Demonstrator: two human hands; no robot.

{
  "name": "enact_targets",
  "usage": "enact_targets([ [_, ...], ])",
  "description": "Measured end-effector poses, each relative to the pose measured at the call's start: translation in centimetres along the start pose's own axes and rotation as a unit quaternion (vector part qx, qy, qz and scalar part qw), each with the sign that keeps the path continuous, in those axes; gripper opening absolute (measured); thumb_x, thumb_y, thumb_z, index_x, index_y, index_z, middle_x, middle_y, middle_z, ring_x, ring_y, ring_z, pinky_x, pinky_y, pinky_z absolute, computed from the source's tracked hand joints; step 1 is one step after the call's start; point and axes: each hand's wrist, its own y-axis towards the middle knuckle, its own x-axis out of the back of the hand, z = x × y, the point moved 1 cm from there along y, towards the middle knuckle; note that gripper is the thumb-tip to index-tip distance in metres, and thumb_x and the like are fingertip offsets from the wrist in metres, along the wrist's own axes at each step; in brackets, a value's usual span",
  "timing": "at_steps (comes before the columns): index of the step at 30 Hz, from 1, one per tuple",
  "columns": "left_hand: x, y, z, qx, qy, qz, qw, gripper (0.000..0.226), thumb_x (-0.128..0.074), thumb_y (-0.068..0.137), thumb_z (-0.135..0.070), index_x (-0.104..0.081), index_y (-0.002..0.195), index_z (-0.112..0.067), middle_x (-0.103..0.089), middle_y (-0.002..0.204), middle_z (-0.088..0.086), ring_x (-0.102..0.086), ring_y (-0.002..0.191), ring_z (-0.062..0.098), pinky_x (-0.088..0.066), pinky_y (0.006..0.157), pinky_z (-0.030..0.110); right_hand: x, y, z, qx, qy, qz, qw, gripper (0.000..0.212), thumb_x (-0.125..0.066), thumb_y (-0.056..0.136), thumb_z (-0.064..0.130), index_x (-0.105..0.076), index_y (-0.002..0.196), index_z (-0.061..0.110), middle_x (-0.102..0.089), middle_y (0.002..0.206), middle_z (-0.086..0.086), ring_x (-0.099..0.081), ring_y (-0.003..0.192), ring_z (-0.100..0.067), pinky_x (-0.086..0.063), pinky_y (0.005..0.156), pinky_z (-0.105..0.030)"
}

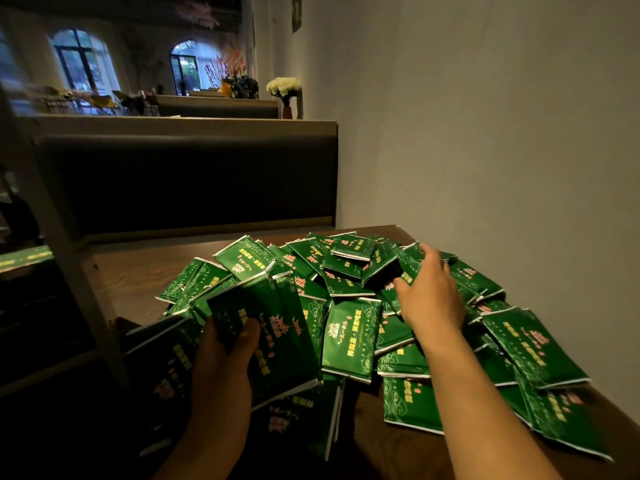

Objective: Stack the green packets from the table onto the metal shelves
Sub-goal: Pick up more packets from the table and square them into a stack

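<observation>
Bare forearms, hands; no sleeves.

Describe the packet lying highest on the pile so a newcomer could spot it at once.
Start at the wooden table against the white wall, heaped with green packets. Follow the right hand to the heap's far end. Just left of its fingertips, the topmost packet lies flat and fully uncovered, unlike its overlapped neighbours.

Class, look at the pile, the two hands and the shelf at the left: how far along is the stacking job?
Done: a few green packets already on the shelf at the left edge, though blurred. In hand: the left hand grips a bundle of packets, while the right hand reaches into the pile. Left: most of the job, since dozens of packets still cover the table.
</observation>
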Motion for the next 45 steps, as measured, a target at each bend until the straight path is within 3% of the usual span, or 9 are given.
enact_targets([
  [6, 0.1, 0.1, 0.0, 0.039, -0.058, 0.007, 0.998, 0.033, -0.058, 0.089, -0.019, -0.06, 0.12, -0.032, -0.072, 0.104, 0.001, -0.068, 0.093, 0.023, -0.053, 0.074, 0.041, 1.9, -1.2, 1.7, 0.084, 0.258, -0.195, 0.942, 0.037, -0.064, 0.091, 0.014, -0.053, 0.127, 0.017, -0.061, 0.112, 0.01, -0.051, 0.078, 0.001, -0.035, 0.054, -0.006],
  [11, -0.3, -0.2, -0.2, 0.037, -0.063, 0.009, 0.997, 0.035, -0.06, 0.081, -0.024, -0.063, 0.115, -0.026, -0.074, 0.099, 0.004, -0.07, 0.087, 0.023, -0.053, 0.069, 0.038, 1.2, -4.4, 4.3, 0.085, 0.466, -0.065, 0.878, 0.027, -0.07, 0.087, 0.021, -0.054, 0.102, 0.035, -0.06, 0.1, 0.018, -0.058, 0.089, 0.012, -0.043, 0.068, -0.005],
  [15, -0.5, 0.0, -0.3, 0.054, -0.073, -0.001, 0.996, 0.057, -0.065, 0.071, -0.033, -0.057, 0.127, -0.027, -0.069, 0.114, 0.004, -0.067, 0.101, 0.026, -0.053, 0.086, 0.05, -1.2, -7.1, 5.6, 0.119, 0.441, 0.05, 0.888, 0.03, -0.074, 0.082, 0.027, -0.054, 0.098, 0.041, -0.059, 0.107, 0.02, -0.053, 0.103, 0.011, -0.037, 0.076, 0.004],
  [21, -0.4, 0.3, -0.2, 0.044, -0.072, -0.028, 0.996, 0.025, -0.055, 0.092, -0.021, -0.061, 0.115, -0.03, -0.074, 0.098, 0.0, -0.072, 0.087, 0.021, -0.055, 0.071, 0.04, -3.2, -9.2, 6.3, 0.079, 0.489, 0.184, 0.849, 0.033, -0.073, 0.079, 0.034, -0.055, 0.107, 0.035, -0.062, 0.106, 0.01, -0.06, 0.1, 0.004, -0.05, 0.085, -0.015],
  [26, -0.1, 0.2, -0.6, -0.006, 0.012, -0.046, 0.999, 0.034, -0.057, 0.092, -0.028, -0.052, 0.125, -0.032, -0.069, 0.11, -0.003, -0.069, 0.095, 0.016, -0.057, 0.079, 0.041, -3.1, -9.0, 6.2, 0.08, 0.468, 0.236, 0.848, 0.019, -0.071, 0.085, 0.021, -0.056, 0.093, 0.032, -0.052, 0.069, 0.005, -0.057, 0.06, 0.001, -0.047, 0.055, -0.013],
  [29, 0.1, 0.1, -0.7, -0.078, 0.088, -0.038, 0.992, 0.031, -0.055, 0.092, -0.027, -0.045, 0.119, -0.039, -0.065, 0.108, -0.01, -0.067, 0.085, 0.0, -0.055, 0.064, 0.018, -2.4, -8.4, 5.9, 0.175, 0.375, 0.273, 0.869, 0.012, -0.066, 0.09, 0.022, -0.06, 0.098, 0.03, -0.067, 0.086, 0.011, -0.065, 0.082, 0.0, -0.048, 0.064, -0.011],
  [33, 0.0, -0.3, -0.4, -0.091, 0.151, -0.014, 0.984, 0.053, -0.053, 0.092, -0.034, -0.03, 0.14, -0.033, -0.059, 0.121, -0.01, -0.063, 0.098, 0.003, -0.053, 0.073, 0.018, -2.3, -8.7, 5.7, 0.212, 0.285, 0.246, 0.902, 0.041, -0.05, 0.099, 0.027, -0.044, 0.14, 0.026, -0.039, 0.117, 0.028, -0.041, 0.107, 0.012, -0.033, 0.07, 0.006],
  [40, 0.5, 0.5, -1.0, -0.105, 0.067, -0.079, 0.989, 0.035, -0.051, 0.096, -0.02, -0.04, 0.128, -0.024, -0.06, 0.107, -0.009, -0.062, 0.074, -0.015, -0.047, 0.054, 0.005, -1.8, -7.4, 5.7, 0.164, 0.458, 0.092, 0.869, 0.017, -0.044, 0.102, 0.026, -0.056, 0.092, 0.018, -0.064, 0.083, 0.001, -0.062, 0.071, -0.004, -0.048, 0.057, -0.012],
  [45, 0.6, 0.8, -1.0, -0.102, 0.048, -0.094, 0.989, 0.036, -0.053, 0.095, -0.015, -0.036, 0.125, -0.027, -0.058, 0.104, -0.012, -0.063, 0.074, -0.012, -0.049, 0.054, 0.008, -2.6, -8.5, 5.9, 0.212, 0.466, 0.202, 0.835, 0.021, -0.044, 0.091, 0.034, -0.056, 0.099, 0.019, -0.065, 0.089, -0.005, -0.065, 0.081, -0.016, -0.056, 0.068, -0.027],
])
